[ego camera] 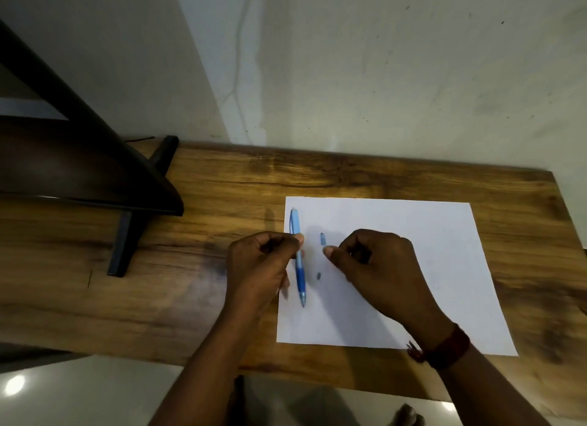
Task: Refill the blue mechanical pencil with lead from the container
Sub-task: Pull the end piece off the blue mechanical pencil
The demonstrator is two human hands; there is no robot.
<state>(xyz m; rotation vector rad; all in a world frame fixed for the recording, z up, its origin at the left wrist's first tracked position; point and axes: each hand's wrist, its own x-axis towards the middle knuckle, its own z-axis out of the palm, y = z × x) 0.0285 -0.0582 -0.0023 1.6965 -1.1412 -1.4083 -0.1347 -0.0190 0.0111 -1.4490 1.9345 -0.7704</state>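
Dim, soft indoor light. The white paper sheet (397,267) is the brightest area. Glare spots sit on the glossy pale floor (14,386) at 8 o'clock. Edges bow from wide-angle distortion; everything is slightly blurred.

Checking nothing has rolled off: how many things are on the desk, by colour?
Blue: 3, the pencil in the left hand and two small blue pieces on the paper.
White: 1, the paper sheet.
Black: 1, the monitor stand.
Total: 5.
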